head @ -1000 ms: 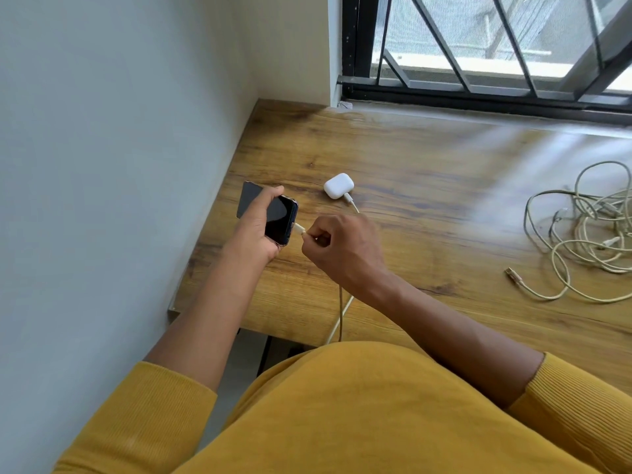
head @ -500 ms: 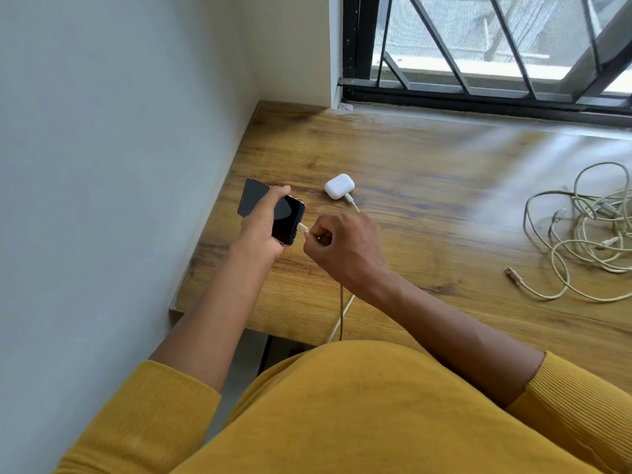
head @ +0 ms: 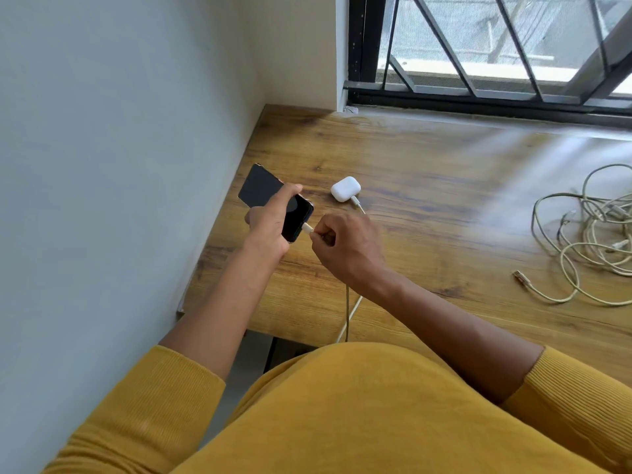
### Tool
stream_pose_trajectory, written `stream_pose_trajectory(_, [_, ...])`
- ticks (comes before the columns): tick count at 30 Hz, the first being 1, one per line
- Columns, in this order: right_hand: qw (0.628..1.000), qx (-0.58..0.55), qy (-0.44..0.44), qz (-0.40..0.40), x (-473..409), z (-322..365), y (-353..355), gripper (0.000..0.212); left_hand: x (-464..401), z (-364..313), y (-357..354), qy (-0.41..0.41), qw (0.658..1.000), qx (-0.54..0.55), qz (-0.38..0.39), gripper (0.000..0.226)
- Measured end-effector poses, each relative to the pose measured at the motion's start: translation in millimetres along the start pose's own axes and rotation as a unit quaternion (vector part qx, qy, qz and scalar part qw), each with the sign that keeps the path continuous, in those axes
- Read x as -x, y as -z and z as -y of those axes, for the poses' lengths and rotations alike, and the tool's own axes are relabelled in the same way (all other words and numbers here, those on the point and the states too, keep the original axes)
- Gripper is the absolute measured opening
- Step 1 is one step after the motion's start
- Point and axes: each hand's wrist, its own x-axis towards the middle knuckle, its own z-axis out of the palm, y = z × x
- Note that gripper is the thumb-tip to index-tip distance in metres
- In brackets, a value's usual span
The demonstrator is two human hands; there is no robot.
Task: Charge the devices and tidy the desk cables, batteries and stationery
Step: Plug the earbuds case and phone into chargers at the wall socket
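Head view, tabletop [head: 427, 186] corner by wall & window. My left hand [head: 270, 224] gripped the phone [head: 273, 200] above the tabletop's left edge, dark screen up; its long axis ran diagonally, far end toward the wall at upper left, port end toward lower right, i.e. toward my right hand [head: 345, 248]. Left thumb lay along the screen, fingers curled round the phone's underside; forearm came up from lower left, sleeve pushed back.

My right hand pinched the white plug [head: 307, 229] between thumb and curled fingers, plug tip at the phone's port end; whether it was fully seated I couldn't tell. Plug axis approx. in line w/ the phone's long axis. Its cable [head: 347, 309] dropped below my wrist and over the tabletop's near edge. Right forearm crossed in from lower right, knuckles up.

Earbud case [head: 345, 189], white, sat on the tabletop just beyond my right hand, a second cable [head: 357, 203] plugged into its near end and running toward me under that hand.

Tangled pale cables [head: 588, 230] lay well apart at right, one loose connector [head: 520, 277] pointing left.
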Motion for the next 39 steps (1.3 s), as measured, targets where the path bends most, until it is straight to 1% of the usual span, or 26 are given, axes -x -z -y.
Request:
stream_pose_trajectory(2, [1.0,-0.005,0.007,0.024,-1.5,-2.6,-3.9,0.015,-5.1,-0.2,1.1,-0.001,1.0,-0.027,-0.009,0.086])
stream_pose_trajectory(5, [0.999,-0.011,0.01,0.053,-2.5,-8.6,-8.3,0.018,-10.8,3.0,0.5,-0.01,0.997,-0.07,-0.037,0.089])
stream_pose_trajectory(7, [0.998,-0.018,0.008,0.055,-2.1,-13.7,-10.0,0.02,-15.5,4.7,-1.7,-0.033,0.985,-0.151,-0.08,0.094])
stream_pose_trajectory(9, [0.999,-0.025,0.006,0.048,-1.3,-17.8,-9.1,0.018,-20.4,4.1,-5.0,-0.071,0.962,-0.242,-0.106,0.092])
stream_pose_trajectory(11, [0.998,-0.039,0.005,0.039,-0.9,-20.8,-6.4,0.015,-25.6,1.3,-9.3,-0.111,0.934,-0.322,-0.105,0.09])
stream_pose_trajectory(15, [0.997,-0.068,0.003,0.043,-1.1,-24.2,-0.2,0.011,-37.3,-2.1,-17.6,-0.17,0.864,-0.462,-0.102,0.094])
stream_pose_trajectory(20, [0.996,-0.076,-0.004,0.048,-0.6,-28.5,4.9,0.011,-45.3,-3.0,-30.4,-0.212,0.788,-0.571,-0.09,0.098])
stream_pose_trajectory(22, [0.996,-0.08,-0.006,0.046,-0.6,-30.8,6.3,0.012,-50.0,-4.0,-35.9,-0.226,0.77,-0.59,-0.086,0.102])
stream_pose_trajectory(24, [0.996,-0.079,-0.003,0.049,-0.5,-31.5,7.1,0.012,-53.5,-4.5,-39.4,-0.237,0.761,-0.598,-0.086,0.104])
stream_pose_trajectory(29, [0.996,-0.08,-0.02,0.04,-1.1,-36.1,8.7,0.011,-62.2,-3.1,-45.8,-0.241,0.762,-0.595,-0.083,0.098])
stream_pose_trajectory(33, [0.995,-0.083,-0.024,0.043,-4.0,-38.7,9.9,0.011,-65.5,0.0,-44.6,-0.241,0.751,-0.609,-0.084,0.087])
stream_pose_trajectory(39, [0.996,-0.078,-0.015,0.05,-5.4,-39.6,10.0,0.011,-62.3,7.4,-39.9,-0.267,0.741,-0.608,-0.096,0.081])
